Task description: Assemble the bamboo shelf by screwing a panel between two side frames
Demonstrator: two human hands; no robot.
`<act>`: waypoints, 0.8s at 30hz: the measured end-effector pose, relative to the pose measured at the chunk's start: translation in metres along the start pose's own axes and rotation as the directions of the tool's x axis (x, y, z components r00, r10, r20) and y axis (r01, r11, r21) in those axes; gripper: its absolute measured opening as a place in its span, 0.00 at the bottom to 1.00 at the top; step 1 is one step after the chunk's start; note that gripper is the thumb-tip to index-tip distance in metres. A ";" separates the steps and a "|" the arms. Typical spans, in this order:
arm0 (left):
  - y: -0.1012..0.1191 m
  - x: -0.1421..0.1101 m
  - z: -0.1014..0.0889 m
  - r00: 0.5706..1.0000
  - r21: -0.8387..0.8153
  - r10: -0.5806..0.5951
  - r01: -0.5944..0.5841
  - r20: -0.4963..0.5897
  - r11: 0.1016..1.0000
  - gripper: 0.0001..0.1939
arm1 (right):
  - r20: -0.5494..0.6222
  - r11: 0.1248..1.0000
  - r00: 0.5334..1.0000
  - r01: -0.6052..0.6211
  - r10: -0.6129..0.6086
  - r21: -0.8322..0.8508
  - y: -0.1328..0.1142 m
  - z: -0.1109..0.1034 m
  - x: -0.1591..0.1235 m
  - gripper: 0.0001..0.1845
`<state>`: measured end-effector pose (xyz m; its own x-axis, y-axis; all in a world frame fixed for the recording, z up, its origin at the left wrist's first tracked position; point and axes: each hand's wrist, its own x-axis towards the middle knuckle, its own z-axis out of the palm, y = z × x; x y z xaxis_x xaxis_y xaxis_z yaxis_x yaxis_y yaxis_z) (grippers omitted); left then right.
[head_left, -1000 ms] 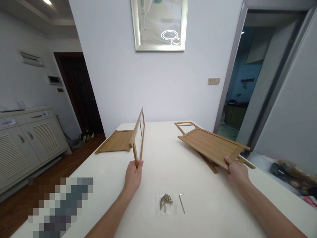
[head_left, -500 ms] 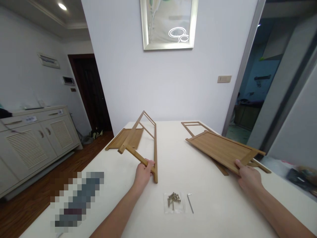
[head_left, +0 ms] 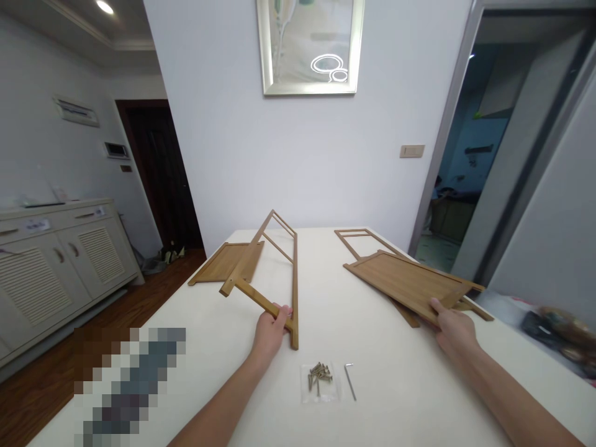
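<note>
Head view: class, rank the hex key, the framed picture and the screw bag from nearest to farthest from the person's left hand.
1. Screw bag: right of the left hand.
2. Hex key: right of the screw bag.
3. Framed picture: high on the wall.

Left hand (head_left: 270,334) and right hand (head_left: 457,328) grip, arms (head_left: 512,388) stretched forward, apart

Single head-worn view: faces forward, tilted down over white bench (head_left: 321,298) toward wall (head_left: 302,161); bench close below, wall farther; wide, spanning dark door (head_left: 161,167), doorway (head_left: 454,155).
</note>
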<state>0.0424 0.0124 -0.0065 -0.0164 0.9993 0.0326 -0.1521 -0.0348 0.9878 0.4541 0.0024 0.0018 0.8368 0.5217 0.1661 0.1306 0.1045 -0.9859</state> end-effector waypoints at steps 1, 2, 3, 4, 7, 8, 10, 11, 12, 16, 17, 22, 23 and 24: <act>-0.001 0.000 0.000 1.000 0.011 0.003 -0.003 0.007 1.000 0.25 | -0.015 0.999 0.999 -0.052 0.052 0.009 -0.002 0.000 -0.001 0.17; -0.001 0.000 -0.001 1.000 0.020 0.006 -0.006 0.013 1.000 0.25 | -0.024 0.994 0.994 -0.107 0.107 0.020 -0.004 0.000 -0.002 0.17; -0.002 0.000 -0.001 1.000 0.026 0.009 -0.010 0.017 1.000 0.25 | -0.025 0.987 0.988 -0.155 0.156 0.033 -0.007 0.001 -0.002 0.16; -0.002 0.000 -0.002 1.000 0.031 0.011 -0.011 0.021 0.999 0.25 | -0.020 0.981 0.981 -0.189 0.190 0.043 -0.009 0.001 -0.004 0.15; -0.004 0.000 -0.002 0.999 0.043 0.006 -0.008 0.033 0.999 0.24 | 0.010 0.968 0.969 -0.247 0.247 0.044 -0.017 0.000 -0.008 0.12; -0.004 0.000 -0.002 0.999 0.046 0.006 -0.008 0.035 0.999 0.24 | 0.024 0.967 0.967 -0.254 0.253 0.028 -0.020 0.000 -0.010 0.11; -0.004 0.000 -0.002 0.999 0.052 0.011 -0.013 0.041 0.999 0.23 | 0.066 0.965 0.963 -0.259 0.260 -0.034 -0.024 -0.001 -0.012 0.11; -0.004 0.000 -0.002 0.999 0.054 0.015 -0.018 0.047 0.998 0.23 | 0.093 0.963 0.960 -0.257 0.264 -0.085 -0.027 -0.001 -0.014 0.11; -0.004 -0.001 -0.002 0.998 0.054 0.020 -0.023 0.056 0.998 0.23 | 0.120 0.957 0.956 -0.251 0.269 -0.149 -0.029 -0.003 -0.014 0.10; -0.002 -0.002 -0.001 0.995 0.060 0.031 -0.037 0.091 0.997 0.23 | 0.196 0.857 0.938 -0.157 0.284 -0.490 -0.038 -0.010 -0.015 0.16; -0.002 -0.003 0.000 0.995 0.070 0.033 -0.039 0.092 0.997 0.23 | 0.212 0.814 0.936 -0.116 0.281 -0.569 -0.040 -0.012 -0.015 0.19; 0.003 -0.007 0.003 0.994 0.169 0.059 -0.074 0.090 0.983 0.22 | 0.307 0.591 0.917 0.102 0.256 -0.800 -0.052 -0.017 -0.014 0.23; 0.005 -0.008 0.004 0.994 0.189 0.065 -0.081 0.091 0.979 0.21 | 0.315 0.549 0.917 0.136 0.246 -0.824 -0.054 -0.017 -0.013 0.23; 0.006 -0.009 0.004 0.993 0.207 0.069 -0.087 0.092 0.975 0.21 | 0.318 0.509 0.918 0.162 0.238 -0.846 -0.056 -0.017 -0.013 0.22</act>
<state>0.0458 0.0035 -0.0002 0.0640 0.9914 0.1144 0.0575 -0.1181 0.9913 0.4451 -0.0248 0.0544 0.6296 0.7732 -0.0759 0.6513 -0.5785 -0.4911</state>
